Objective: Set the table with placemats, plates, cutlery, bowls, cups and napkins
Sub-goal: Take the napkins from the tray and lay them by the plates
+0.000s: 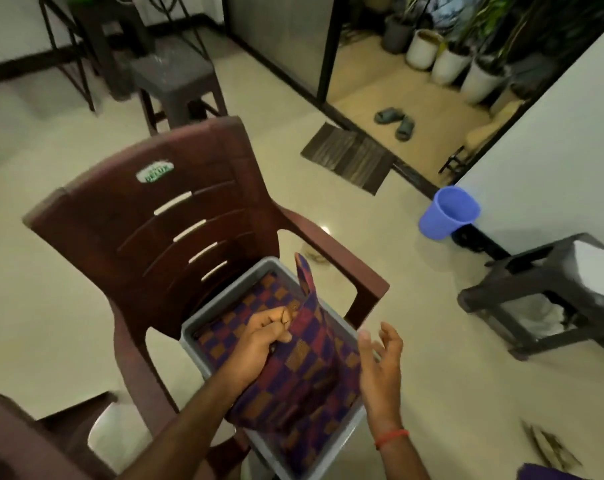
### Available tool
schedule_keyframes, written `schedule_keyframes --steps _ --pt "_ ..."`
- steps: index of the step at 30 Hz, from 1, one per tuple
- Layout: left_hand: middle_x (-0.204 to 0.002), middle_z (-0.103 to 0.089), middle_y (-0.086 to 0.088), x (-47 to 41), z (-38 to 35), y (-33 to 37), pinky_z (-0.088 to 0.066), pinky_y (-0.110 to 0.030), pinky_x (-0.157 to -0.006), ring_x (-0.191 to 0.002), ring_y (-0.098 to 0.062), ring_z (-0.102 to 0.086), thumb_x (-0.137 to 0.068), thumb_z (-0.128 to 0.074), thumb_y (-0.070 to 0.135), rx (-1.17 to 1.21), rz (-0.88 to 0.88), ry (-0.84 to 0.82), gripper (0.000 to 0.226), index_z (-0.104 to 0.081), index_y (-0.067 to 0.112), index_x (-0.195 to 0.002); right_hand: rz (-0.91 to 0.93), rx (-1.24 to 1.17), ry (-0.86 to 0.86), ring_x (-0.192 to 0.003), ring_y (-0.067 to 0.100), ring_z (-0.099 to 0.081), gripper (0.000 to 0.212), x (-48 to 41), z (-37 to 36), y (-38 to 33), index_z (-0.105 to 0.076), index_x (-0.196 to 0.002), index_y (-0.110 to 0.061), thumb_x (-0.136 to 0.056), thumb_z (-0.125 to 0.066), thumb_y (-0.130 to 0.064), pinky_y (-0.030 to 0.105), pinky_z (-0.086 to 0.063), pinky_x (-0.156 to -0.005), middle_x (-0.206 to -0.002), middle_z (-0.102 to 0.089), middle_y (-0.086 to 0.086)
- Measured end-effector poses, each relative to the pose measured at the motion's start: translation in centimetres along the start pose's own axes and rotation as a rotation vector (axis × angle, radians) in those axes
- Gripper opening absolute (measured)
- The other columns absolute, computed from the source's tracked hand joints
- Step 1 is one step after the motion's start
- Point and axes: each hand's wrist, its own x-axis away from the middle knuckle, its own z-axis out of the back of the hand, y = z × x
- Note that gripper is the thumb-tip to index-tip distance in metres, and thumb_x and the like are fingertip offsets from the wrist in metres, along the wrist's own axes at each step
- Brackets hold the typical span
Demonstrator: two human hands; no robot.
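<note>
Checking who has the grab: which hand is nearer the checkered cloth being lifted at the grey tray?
Left. The left hand grips the checkered cloth at its raised fold over the grey tray. The right hand hovers open beside the cloth's right edge.

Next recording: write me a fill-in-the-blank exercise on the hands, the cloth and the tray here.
1. The left hand grips the checkered cloth, while the right hand is ____.
2. The grey tray rests on the ____ of the brown chair.
3. The bucket on the floor by the wall is ____ in colour.
Missing words: open; seat; blue.
</note>
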Motion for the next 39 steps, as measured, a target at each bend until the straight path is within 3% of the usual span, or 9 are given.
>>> schedule_keyframes --steps 3,6,13,17,21,25,29,35,39 --pt "-0.066 -0.031 -0.018 1.8 -1.2 2.8 -0.016 -0.047 -0.060 -0.059 -0.033 -0.025 -0.060 -0.070 0.021 0.111 0.004 -0.051 0.026 -0.046 0.013 -0.063 -0.376 -0.310 -0.078 -0.122 0.025 -0.058 0.067 1.8 1.4 1.1 -0.040 -0.139 -0.037 -0.086 -0.046 -0.078 0.045 -0.048 -0.099 -0.139 -0.055 0.000" --pt "-0.071 -0.044 -0.011 3.7 -1.9 5.8 -0.036 -0.035 -0.057 -0.062 -0.021 -0.043 -0.052 -0.084 0.028 0.165 -0.002 -0.123 0.038 -0.051 0.013 -0.065 -0.448 -0.531 -0.238 -0.120 0.027 -0.065 0.078 4.5 2.3 0.6 -0.053 -0.141 -0.031 -0.083 -0.049 -0.083 0.054 -0.049 -0.105 -0.132 -0.067 0.004" --pt "-0.092 -0.068 -0.023 8.1 -2.5 10.8 -0.059 -0.037 -0.069 -0.077 -0.031 -0.068 -0.054 -0.094 0.043 0.115 -0.015 -0.119 0.079 -0.060 -0.012 -0.099 -0.045 -0.606 -0.014 -0.088 0.022 -0.073 0.070 11.7 7.4 -5.5 -0.062 -0.119 -0.018 -0.060 -0.086 -0.046 0.037 -0.057 -0.078 -0.102 -0.077 0.012" --pt "-0.099 -0.076 -0.021 9.9 -3.5 11.9 -0.061 -0.033 -0.071 -0.085 -0.030 -0.075 -0.058 -0.095 0.045 -0.006 -0.019 -0.105 0.066 -0.072 0.002 -0.103 0.101 -0.491 0.079 -0.097 0.027 -0.073 0.050 14.2 11.1 -6.5 -0.070 -0.110 -0.017 -0.066 -0.084 -0.037 0.039 -0.060 -0.080 -0.108 -0.075 0.014" --pt "-0.099 -0.079 -0.008 10.8 -5.1 11.8 -0.061 -0.028 -0.075 -0.098 -0.030 -0.075 -0.086 -0.079 0.009 -0.314 -0.134 -0.174 0.018 -0.076 0.011 -0.104 0.174 -0.427 0.084 -0.098 0.024 -0.073 0.076 17.1 14.9 -6.4 -0.067 -0.122 -0.017 -0.054 -0.097 -0.037 0.033 -0.062 -0.074 -0.109 -0.075 0.007" --pt "-0.107 -0.067 0.004 11.1 -6.7 12.1 -0.056 -0.018 -0.082 -0.100 -0.010 -0.067 -0.080 -0.082 0.005 -0.552 -0.365 -0.234 0.041 -0.077 0.045 -0.089 0.171 -0.143 0.120 -0.103 0.015 -0.071 0.070 20.3 18.0 -6.2 -0.061 -0.132 -0.018 -0.070 -0.088 0.000 0.036 -0.062 -0.084 -0.118 -0.070 0.000" --pt "-0.128 -0.064 0.012 11.4 -8.6 12.3 -0.050 -0.026 -0.097 -0.119 0.003 -0.058 -0.079 -0.083 0.003 -0.607 -0.436 -0.341 0.024 -0.080 0.021 -0.094 0.196 0.072 0.214 -0.100 0.009 -0.069 0.061 23.6 20.7 -6.2 -0.066 -0.126 -0.022 -0.071 -0.090 -0.011 0.032 -0.062 -0.084 -0.111 -0.070 -0.011" --pt "-0.091 -0.078 -0.005 13.3 -11.9 11.7 -0.061 -0.027 -0.076 -0.088 -0.023 -0.073 -0.090 -0.069 0.003 -0.310 -0.301 -0.390 0.011 -0.072 0.008 -0.099 0.282 0.392 0.338 -0.089 0.008 -0.061 0.017 26.9 23.5 -5.9 -0.073 -0.091 -0.030 -0.079 -0.083 -0.037 0.026 -0.052 -0.078 -0.092 -0.066 -0.011" --pt "-0.099 -0.076 -0.009 14.2 -14.2 11.3 -0.061 -0.036 -0.083 -0.094 -0.025 -0.071 -0.090 -0.065 0.024 -0.090 -0.144 -0.361 0.020 -0.070 0.012 -0.104 0.302 -0.231 0.401 -0.100 0.017 -0.070 0.035 28.5 22.9 -5.1 -0.068 -0.108 -0.022 -0.078 -0.077 -0.038 0.030 -0.059 -0.080 -0.106 -0.072 0.001"
